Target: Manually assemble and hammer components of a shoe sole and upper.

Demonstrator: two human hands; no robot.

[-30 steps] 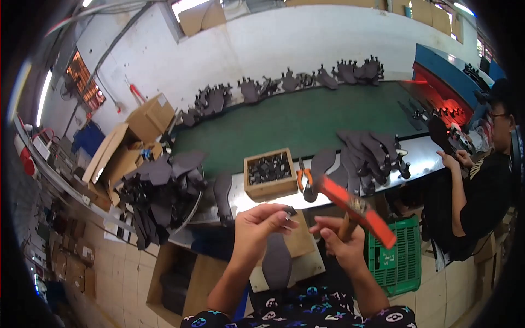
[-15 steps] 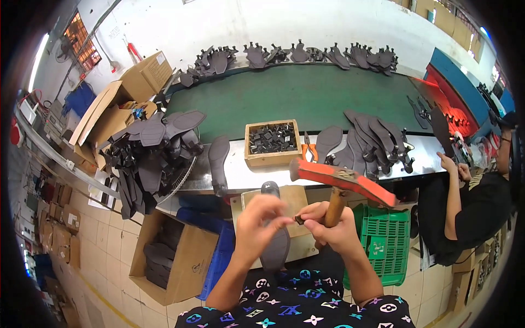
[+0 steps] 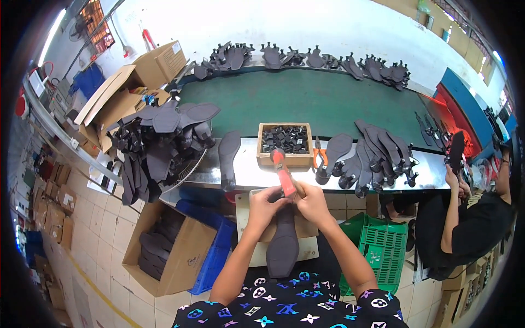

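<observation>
A dark grey shoe sole lies lengthwise in front of me over a pale board, its wide end toward my body. My right hand is closed round the wooden handle of a red-headed hammer, whose head points away from me. At the far end of the sole, my left hand has its fingers pinched together close against the right one. Whatever lies between these fingers is hidden. Beyond the hands stands a wooden box of small black pieces, with orange-handled pliers beside it.
Heeled soles are piled at the left and right of the metal-edged bench. A green conveyor belt runs behind. Below are a cardboard box, a blue crate and a green crate. Another person works at the right.
Both hands have come together over the sole's far end. The hammer has swung from pointing sideways to pointing away from me. The small dark piece between the fingers is now hidden.
</observation>
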